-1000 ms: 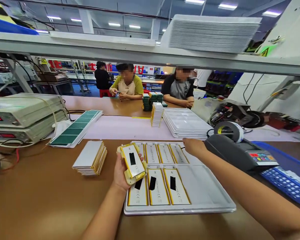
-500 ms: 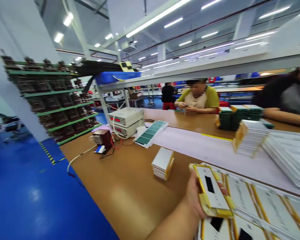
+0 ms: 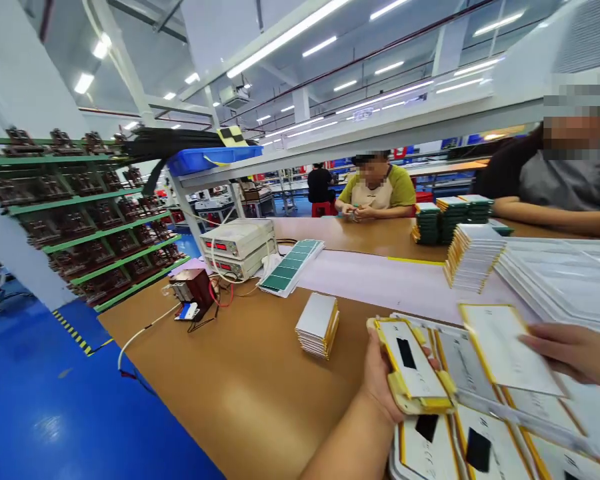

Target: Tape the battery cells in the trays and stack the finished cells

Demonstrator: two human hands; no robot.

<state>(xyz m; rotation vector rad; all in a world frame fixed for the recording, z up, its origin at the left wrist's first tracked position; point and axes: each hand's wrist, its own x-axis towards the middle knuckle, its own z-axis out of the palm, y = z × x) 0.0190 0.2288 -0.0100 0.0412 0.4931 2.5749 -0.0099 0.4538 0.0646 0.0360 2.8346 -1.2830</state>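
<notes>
My left hand [image 3: 379,380] is closed round a cream-coloured holder [image 3: 405,405], tilted up above the tray's near left part. A white pouch battery cell [image 3: 423,381] with yellow edges and a black tape patch lies in that holder. Between the fingers and thumb of my right hand [image 3: 565,347] is another pouch battery cell [image 3: 505,343], with no black patch showing on it. It is raised over a clear plastic tray [image 3: 396,460], where several similar cells lie in rows. Some cells in the near row carry black patches. My hands and the held cells hide part of the tray.
A stack of cells [image 3: 317,327] stands on the brown table [image 3: 250,393]. Behind are green-white sheets [image 3: 293,267], two bench instruments [image 3: 237,248] and a wired dark-red device [image 3: 195,293]. At right are another cell stack [image 3: 473,257] and stacked trays [image 3: 545,267]. Two people sit across.
My right hand has come into view from the right, holding a cell up over the tray. My left hand still grips the holder. The whole view has shifted slightly.
</notes>
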